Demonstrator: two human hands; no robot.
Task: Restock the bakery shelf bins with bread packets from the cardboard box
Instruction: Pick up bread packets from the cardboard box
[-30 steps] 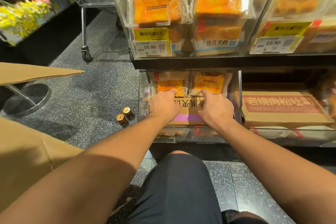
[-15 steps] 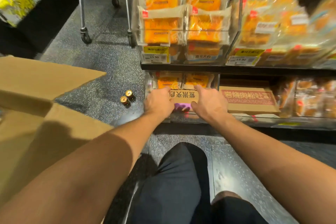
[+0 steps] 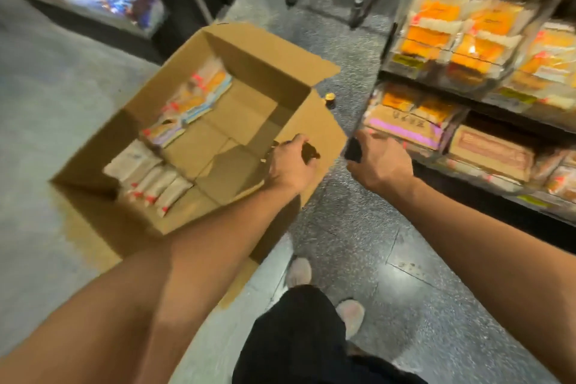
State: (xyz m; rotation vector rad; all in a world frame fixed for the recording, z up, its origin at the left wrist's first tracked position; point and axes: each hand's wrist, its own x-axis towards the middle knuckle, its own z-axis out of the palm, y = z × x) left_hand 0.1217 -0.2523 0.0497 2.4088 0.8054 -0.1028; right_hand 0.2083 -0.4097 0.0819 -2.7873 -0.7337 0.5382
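The open cardboard box [image 3: 261,53] stands on the floor to my left. Inside it, white bread packets [image 3: 149,178] lie in a row at the near end and coloured packets [image 3: 193,97] lie stacked at the far side. My left hand [image 3: 293,162] hovers over the box's right wall with loosely curled fingers, holding nothing. Just as empty and loosely curled, my right hand [image 3: 378,162] is in the air between the box and the lower shelf bin [image 3: 405,125]. That bin holds orange packets and a purple-striped carton. The view is blurred.
Upper bins [image 3: 452,37] full of orange bread packets sit on the shelf at right. A brown carton [image 3: 492,156] lies on the lower shelf. A small can [image 3: 329,99] stands on the floor behind the box. Cart legs [image 3: 357,14] stand further back. My feet [image 3: 299,271] are below.
Both hands have let go of the purple-striped carton in the lower bin and drawn back to the left. My view has swung left, bringing the open box into sight.
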